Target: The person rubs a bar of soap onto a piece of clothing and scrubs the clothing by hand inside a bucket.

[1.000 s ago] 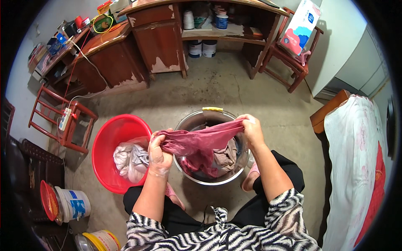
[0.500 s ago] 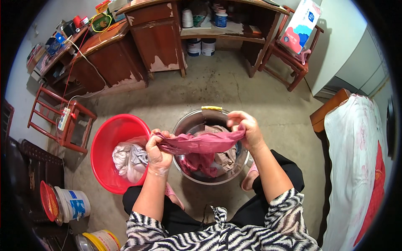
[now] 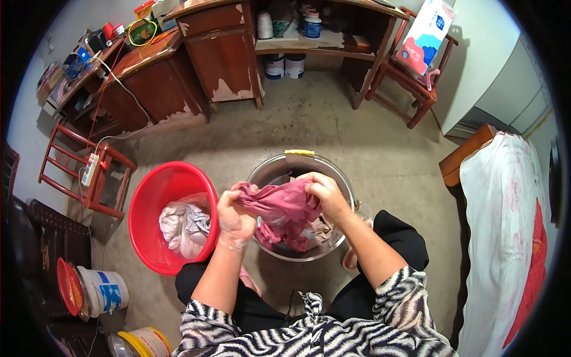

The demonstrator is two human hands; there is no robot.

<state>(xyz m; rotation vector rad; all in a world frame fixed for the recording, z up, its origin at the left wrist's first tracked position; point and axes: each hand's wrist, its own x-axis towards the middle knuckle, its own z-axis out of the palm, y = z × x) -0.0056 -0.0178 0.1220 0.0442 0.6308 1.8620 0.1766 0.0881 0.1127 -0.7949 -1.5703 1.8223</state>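
A dusky pink garment (image 3: 279,202) is bunched between my two hands, its lower part hanging into a round metal basin (image 3: 333,163). My left hand (image 3: 236,217) is closed on the garment's left end. The fingers of my right hand (image 3: 327,196) pinch its upper right part. Below it in the basin, a beige cloth (image 3: 322,231) shows in part; the rest of the contents is hidden by the garment and my hands. To the left stands a red plastic tub (image 3: 146,205) with wrung white and pale grey clothes (image 3: 184,226) lying in it.
A yellow strip (image 3: 299,152) sits on the basin's far rim. Left stands a wooden chair (image 3: 110,178) with a power strip (image 3: 90,169) and its cord. Buckets (image 3: 107,291) are at the lower left. A worn desk (image 3: 217,65) is ahead, a covered bed (image 3: 499,238) right.
My right hand has moved left and slightly down, closer to my left hand. The garment, stretched taut between them before, is now gathered and sagging over the basin.
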